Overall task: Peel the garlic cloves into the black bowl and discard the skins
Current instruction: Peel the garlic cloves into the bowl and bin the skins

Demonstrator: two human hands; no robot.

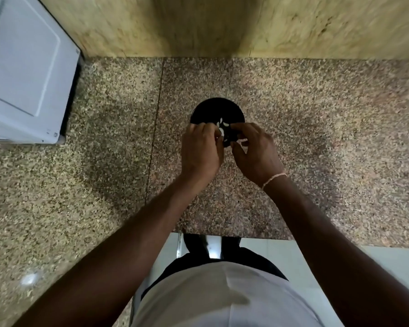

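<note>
item: small pale garlic clove, light, slippery; i am pinching it between left hand and right hand grips, over round black bowl on speckled granite counter.

Dim, even indoor light falls on the counter; soft shadows pool around the bowl and beside the arms. Wide-angle bending curves the edges. The wall smears with motion blur, and details are soft throughout.
</note>
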